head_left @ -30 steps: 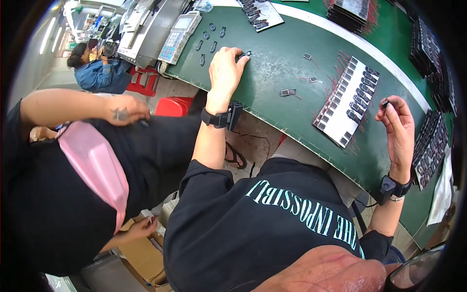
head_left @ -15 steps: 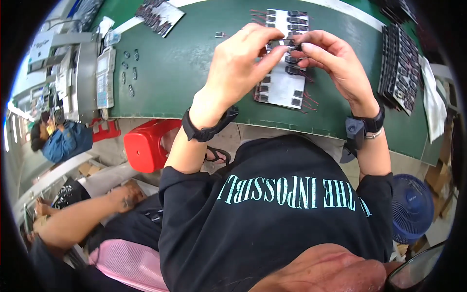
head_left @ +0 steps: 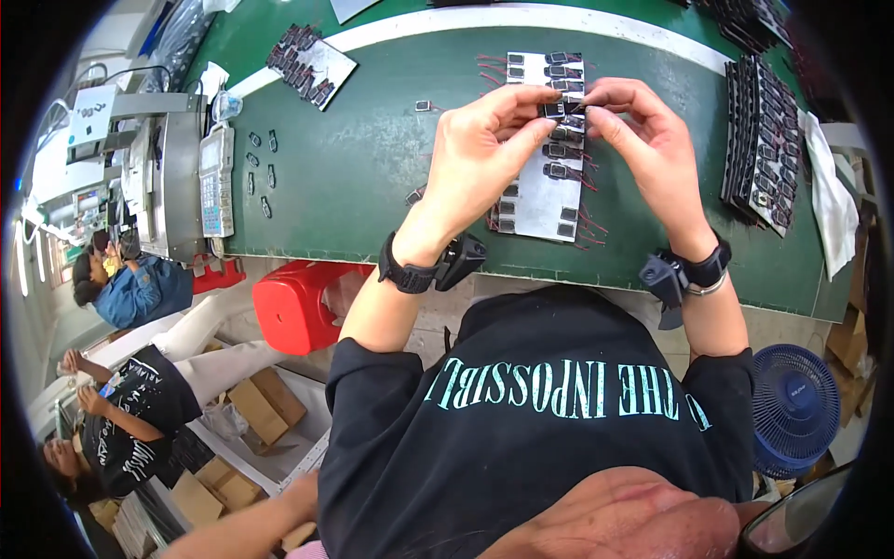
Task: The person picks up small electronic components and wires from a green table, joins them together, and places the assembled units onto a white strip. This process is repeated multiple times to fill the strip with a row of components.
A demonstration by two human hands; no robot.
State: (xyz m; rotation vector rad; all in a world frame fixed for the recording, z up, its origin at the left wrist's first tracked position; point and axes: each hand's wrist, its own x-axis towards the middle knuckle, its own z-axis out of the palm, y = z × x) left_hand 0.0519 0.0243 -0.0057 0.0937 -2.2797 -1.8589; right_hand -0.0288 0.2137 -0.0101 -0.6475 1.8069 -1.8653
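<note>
A small black rectangular component (head_left: 555,110) with thin leads is pinched between the thumb and fingers of my left hand (head_left: 480,154). My right hand (head_left: 647,140) closes thumb and forefinger at its right end, where the thin wires (head_left: 579,105) come out. Both hands hover over a white board (head_left: 545,200) that carries two columns of similar black components (head_left: 562,171), their red wires hanging past the edges. My fingers cover part of the board's middle. One loose component (head_left: 424,106) lies left of it, and another (head_left: 415,195) shows beside my left wrist.
Several small black parts (head_left: 265,207) lie at the table's left, near a grey keypad device (head_left: 216,182). A second loaded board (head_left: 326,67) sits at the far left. Stacked boards (head_left: 764,144) and a white cloth (head_left: 832,200) are on the right. A red stool (head_left: 296,307) stands below the table's edge.
The view has shifted, so the table sits lower in the picture. My hands remain over the board, and the component is turned more face-up. The person beside me at lower left has moved mostly out of view.
</note>
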